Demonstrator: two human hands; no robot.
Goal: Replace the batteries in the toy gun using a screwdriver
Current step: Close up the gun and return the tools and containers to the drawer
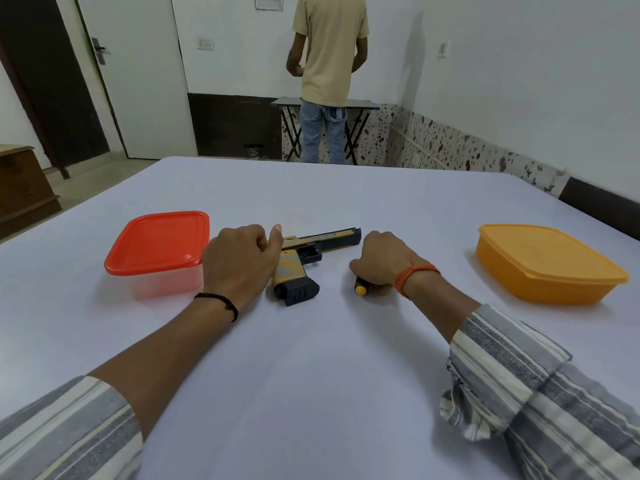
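At frame centre, your left hand point(239, 261) rested curled beside the toy gun point(304, 259), holding nothing visible; your right hand point(379, 261) gripped the screwdriver point(361, 289). Next, find the battery-cover screw.

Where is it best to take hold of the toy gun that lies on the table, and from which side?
Probably the yellow grip of the toy gun, taken from above and from the left. The gun lies flat on its side with the grip pointing towards the person, and the left hand already rests beside it.
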